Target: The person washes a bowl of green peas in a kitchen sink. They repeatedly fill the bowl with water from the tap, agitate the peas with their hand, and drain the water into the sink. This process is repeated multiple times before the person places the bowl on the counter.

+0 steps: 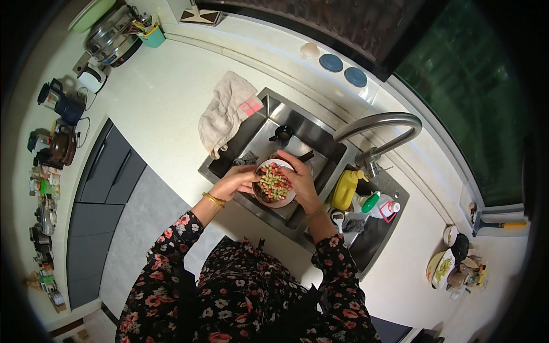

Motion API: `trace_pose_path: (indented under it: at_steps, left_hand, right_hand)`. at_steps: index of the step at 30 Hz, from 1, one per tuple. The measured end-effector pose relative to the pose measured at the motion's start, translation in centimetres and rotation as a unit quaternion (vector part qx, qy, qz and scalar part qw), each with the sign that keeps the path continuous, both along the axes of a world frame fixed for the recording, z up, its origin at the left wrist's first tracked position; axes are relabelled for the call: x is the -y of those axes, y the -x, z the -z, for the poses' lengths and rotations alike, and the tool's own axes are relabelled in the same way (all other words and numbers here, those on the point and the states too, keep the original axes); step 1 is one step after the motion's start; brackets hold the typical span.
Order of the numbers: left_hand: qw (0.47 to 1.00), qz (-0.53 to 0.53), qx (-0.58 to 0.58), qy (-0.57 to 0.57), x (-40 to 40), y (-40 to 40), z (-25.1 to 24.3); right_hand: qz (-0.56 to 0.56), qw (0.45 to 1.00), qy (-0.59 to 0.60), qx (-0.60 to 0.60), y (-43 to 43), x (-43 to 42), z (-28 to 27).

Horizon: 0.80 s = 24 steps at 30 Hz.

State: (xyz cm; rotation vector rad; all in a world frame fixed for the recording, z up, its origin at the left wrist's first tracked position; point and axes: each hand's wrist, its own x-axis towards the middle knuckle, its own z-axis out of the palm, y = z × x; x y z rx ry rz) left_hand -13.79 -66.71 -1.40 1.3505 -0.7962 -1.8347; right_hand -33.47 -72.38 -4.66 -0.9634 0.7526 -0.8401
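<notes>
Both my hands hold a bowl (282, 203) over the front of the large steel sink basin. Many small green and red pieces, perhaps berries or peppercorns, lie in the bowl. My left hand (238, 180), with a yellow bangle at the wrist, grips the bowl's left rim. At the right rim is my right hand (300, 176), its thumb over the pieces. Behind the bowl a dark handle (306, 156) and part of a pan or similar vessel show; the rest is hidden. A black cup-like object (283, 133) sits farther back in the basin beside a grey cloth (245, 159).
A beige towel (225, 111) hangs over the sink's left edge. The curved steel faucet (381, 118) rises behind the sink. A yellow bottle (346, 188) and a white bottle (381, 206) stand in the smaller basin at right. Bowls of food (441, 268) stand on the right counter.
</notes>
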Motion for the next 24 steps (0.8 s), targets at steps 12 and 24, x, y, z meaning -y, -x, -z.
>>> trace_pose_path:
  at_steps: [12, 24]
  left_hand:
    - [0.968, -0.168, -0.185, -0.006, -0.9, 3.1, 0.0]
    - [0.958, -0.157, -0.236, 0.048, 0.6, 5.2, 0.0]
  right_hand:
    - [0.002, 0.964, 0.217, -0.156, 1.5, 1.6, -6.7]
    - [0.145, 0.966, 0.139, -0.164, 11.5, 4.9, -3.1]
